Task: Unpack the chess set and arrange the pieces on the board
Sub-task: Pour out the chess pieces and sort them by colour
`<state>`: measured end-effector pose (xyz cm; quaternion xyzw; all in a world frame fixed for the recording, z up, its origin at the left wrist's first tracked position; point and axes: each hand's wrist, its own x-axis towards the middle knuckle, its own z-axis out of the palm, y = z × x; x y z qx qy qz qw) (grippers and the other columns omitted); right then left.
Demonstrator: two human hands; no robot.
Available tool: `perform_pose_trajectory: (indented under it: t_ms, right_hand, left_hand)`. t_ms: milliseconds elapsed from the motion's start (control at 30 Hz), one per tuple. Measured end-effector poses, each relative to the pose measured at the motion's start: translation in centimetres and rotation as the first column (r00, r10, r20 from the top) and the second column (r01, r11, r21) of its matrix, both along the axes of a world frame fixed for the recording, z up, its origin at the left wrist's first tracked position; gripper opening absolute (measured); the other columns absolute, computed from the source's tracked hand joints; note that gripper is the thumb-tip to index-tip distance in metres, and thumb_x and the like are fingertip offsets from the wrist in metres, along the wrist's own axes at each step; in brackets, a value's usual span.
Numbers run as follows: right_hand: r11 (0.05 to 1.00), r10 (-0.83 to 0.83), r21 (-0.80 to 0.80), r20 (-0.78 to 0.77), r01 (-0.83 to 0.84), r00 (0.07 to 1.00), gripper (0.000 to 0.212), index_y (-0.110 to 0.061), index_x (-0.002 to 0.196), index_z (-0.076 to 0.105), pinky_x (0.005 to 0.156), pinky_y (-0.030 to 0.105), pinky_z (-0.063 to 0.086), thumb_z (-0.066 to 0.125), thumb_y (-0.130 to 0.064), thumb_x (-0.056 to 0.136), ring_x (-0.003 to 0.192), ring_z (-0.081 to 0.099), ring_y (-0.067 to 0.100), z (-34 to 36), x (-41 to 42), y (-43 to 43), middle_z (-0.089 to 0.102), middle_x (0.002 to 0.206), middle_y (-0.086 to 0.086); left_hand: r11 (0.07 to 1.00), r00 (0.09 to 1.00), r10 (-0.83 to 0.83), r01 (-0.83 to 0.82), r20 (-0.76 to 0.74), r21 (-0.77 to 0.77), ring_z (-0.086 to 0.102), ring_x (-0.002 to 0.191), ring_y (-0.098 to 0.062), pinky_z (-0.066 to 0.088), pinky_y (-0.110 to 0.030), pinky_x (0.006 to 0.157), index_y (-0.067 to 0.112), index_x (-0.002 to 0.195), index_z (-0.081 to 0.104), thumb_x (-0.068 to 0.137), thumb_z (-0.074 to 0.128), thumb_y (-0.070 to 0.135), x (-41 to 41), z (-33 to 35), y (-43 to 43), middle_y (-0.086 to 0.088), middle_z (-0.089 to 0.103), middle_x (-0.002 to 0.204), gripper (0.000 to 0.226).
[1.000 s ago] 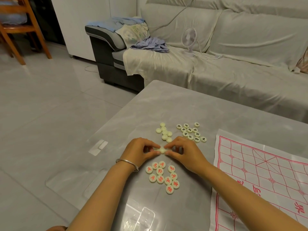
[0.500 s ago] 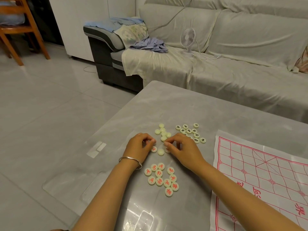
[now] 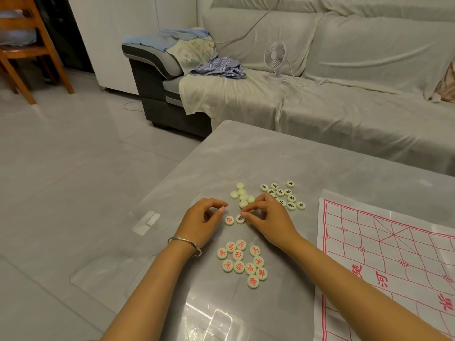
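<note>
From the head view, a grey marble-look desk (image 3: 246, 158) with a glossy top filled the foreground, its rounded corner pointing toward a pale tiled floor (image 3: 61, 148). Behind it stood a sofa (image 3: 344, 107) draped in light cloth, with a small white fan (image 3: 275, 55) and a striped garment (image 3: 221, 68) on the seat; a wooden chair (image 3: 27, 50) stood at the far left. A paper board (image 3: 394, 254) with red grid lines lay flat on the desk's right side, with no pieces on it. Red-marked pieces (image 3: 242, 263) clustered near the wrists, black-marked pieces (image 3: 283, 195) lay farther back, and blank-faced pieces (image 3: 242, 195) sat beside those. The left hand (image 3: 202, 222), a bangle (image 3: 186, 244) at its wrist, hovered with fingers curled and nothing in them, just beside a single red piece (image 3: 229, 220). The right hand (image 3: 268, 217) had thumb and forefinger pinched at the edge of a black-marked piece (image 3: 239, 219) lying on the desk.
</note>
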<state>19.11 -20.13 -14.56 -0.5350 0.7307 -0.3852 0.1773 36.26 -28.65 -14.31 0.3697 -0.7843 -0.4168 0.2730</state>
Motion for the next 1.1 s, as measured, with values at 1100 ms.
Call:
perform_pose_trajectory:
  t_ms: [1100]
  right_hand:
    - [0.979, -0.172, -0.126, -0.097, 0.159, 0.980, 0.020, -0.029, 0.105, 0.066, 0.087, 0.035, 0.046, 0.064, -0.033, 0.085, 0.098, 0.050, 0.010, 0.0, -3.3, 5.0, 0.049, 0.104, -0.010]
  left_hand:
    - [0.847, 0.949, -0.314, 0.263, 0.036, 0.462, 0.059, 0.107, -0.011, 0.035, -0.028, 0.097, 0.029, 0.111, 0.064, 0.100, 0.016, 0.043, -2.3, 2.4, 4.9, 0.007, 0.073, 0.091, 0.052]
